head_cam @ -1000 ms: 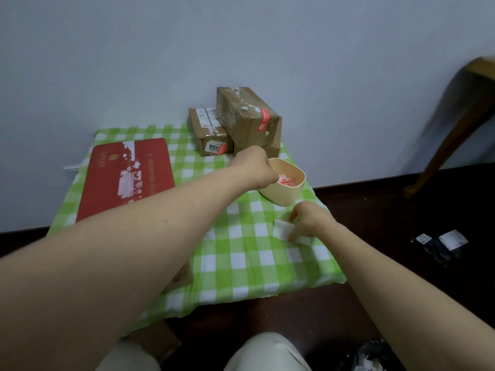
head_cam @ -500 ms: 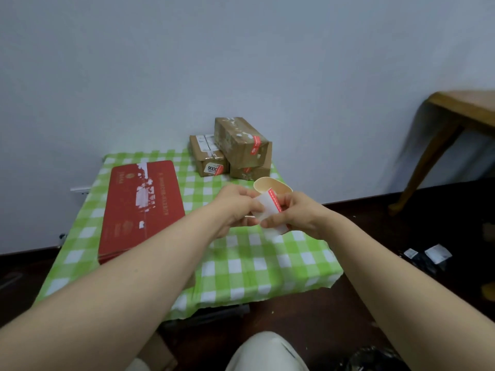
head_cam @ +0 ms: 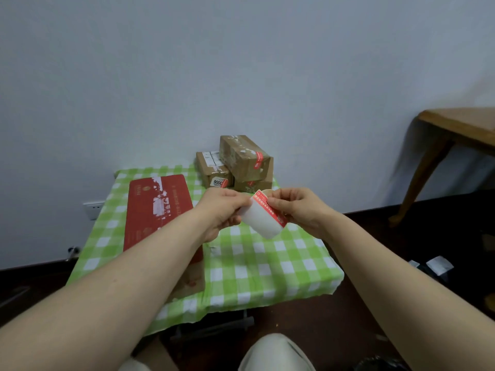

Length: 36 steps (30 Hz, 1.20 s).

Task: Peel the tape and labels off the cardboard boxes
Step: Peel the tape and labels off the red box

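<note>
The left grip [head_cam: 225,210] and the right grip [head_cam: 297,207] are bare hands held up close together. Both are grasping one curled white paper label with a red printed strip [head_cam: 261,222]. The left grip pinches the white side with thumb and fingers. The right grip pinches the side with the red strip. The label hangs in the air between the two grips, above the worktop with the green and white checked cloth [head_cam: 267,271], and does not touch it.

Just behind the grips, the rim of a tan round bowl [head_cam: 267,190] peeks out over the label. Further behind the grips, by the wall, a long brown cardboard box with white torn patches and a red sticker [head_cam: 241,156] lies on top of a lower brown cardboard box [head_cam: 251,185]. A small brown cardboard box with a white number label [head_cam: 211,171] sits right beside them, on the left grip's side. A flat red box with white torn patches [head_cam: 158,207] lies on the cloth, out to the side of the left grip. Far out past the right grip stands a brown wooden table [head_cam: 460,127]. White paper scraps [head_cam: 439,265] lie on the dark floor on that side too.
</note>
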### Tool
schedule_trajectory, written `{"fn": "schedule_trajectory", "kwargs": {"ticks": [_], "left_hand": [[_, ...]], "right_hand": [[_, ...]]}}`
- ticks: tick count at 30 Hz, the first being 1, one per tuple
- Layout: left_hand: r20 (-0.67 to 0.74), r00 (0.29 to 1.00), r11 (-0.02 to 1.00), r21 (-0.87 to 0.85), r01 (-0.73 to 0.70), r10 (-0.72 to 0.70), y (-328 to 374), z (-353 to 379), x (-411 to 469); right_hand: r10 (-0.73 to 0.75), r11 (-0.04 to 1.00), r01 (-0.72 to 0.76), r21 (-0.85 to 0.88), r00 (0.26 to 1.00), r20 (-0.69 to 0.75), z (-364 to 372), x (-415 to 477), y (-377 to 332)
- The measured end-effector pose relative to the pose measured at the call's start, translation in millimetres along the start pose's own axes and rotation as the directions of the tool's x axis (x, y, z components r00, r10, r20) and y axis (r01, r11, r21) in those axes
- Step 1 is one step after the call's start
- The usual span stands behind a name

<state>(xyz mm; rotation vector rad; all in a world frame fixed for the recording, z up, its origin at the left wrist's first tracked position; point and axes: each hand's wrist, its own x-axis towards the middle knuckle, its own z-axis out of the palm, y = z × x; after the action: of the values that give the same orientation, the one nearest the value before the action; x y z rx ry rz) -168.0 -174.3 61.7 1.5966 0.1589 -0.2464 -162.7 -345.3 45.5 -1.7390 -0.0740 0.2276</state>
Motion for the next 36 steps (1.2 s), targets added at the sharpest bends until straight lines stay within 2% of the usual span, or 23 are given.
{"fn": "schedule_trajectory", "kwargs": {"ticks": [3, 5, 8, 10, 14, 18, 26, 31, 36], "left_hand": [[0.04, 0.999, 0.995, -0.103, -0.008, 0.013, 1.6, -1.9, -4.6], [0.04, 0.998, 0.994, -0.098, -0.046, 0.05, 2.0, -3.3, -5.9], [-0.009, 0.996, 0.993, -0.073, -0.088, 0.088, 1.1, -6.6, -3.5], [-0.026, 0.995, 0.993, -0.069, -0.095, 0.094, -0.6, -8.1, -1.3], [-0.027, 0.995, 0.993, -0.066, -0.102, 0.1, -3.2, -9.2, 2.9], [-0.059, 0.989, 0.99, -0.034, -0.14, 0.138, -3.5, -10.6, 5.2], [-0.038, 0.985, 0.985, 0.046, -0.169, 0.171, -5.7, -8.7, 11.6], [0.019, 0.985, 0.985, 0.028, -0.172, 0.171, -5.8, -7.2, 13.3], [0.051, 0.987, 0.986, 0.053, -0.157, 0.154, -9.3, 0.5, 16.8]], "right_hand": [[-0.031, 0.999, 0.03, -0.036, 0.999, -0.022, 4.6, -1.8, -2.8], [-0.09, 0.993, 0.082, -0.086, 0.992, -0.091, 9.7, -3.3, -5.5], [-0.303, 0.94, 0.231, -0.249, 0.903, -0.305, 18.2, -6.3, -12.5], [-0.357, 0.923, 0.284, -0.258, 0.884, -0.303, 24.8, -9.7, -18.7], [-0.302, 0.918, 0.234, -0.32, 0.935, -0.183, 35.3, -11.5, -20.2], [-0.261, 0.934, 0.196, -0.3, 0.945, -0.195, 36.1, -6.1, -16.7], [-0.183, 0.964, 0.14, -0.227, 0.966, -0.181, 35.7, -7.0, -18.1], [-0.141, 0.984, 0.116, -0.135, 0.972, -0.187, 28.2, -8.5, -15.4], [-0.106, 0.989, 0.077, -0.13, 0.967, -0.23, 21.9, -6.5, -7.8]]}}
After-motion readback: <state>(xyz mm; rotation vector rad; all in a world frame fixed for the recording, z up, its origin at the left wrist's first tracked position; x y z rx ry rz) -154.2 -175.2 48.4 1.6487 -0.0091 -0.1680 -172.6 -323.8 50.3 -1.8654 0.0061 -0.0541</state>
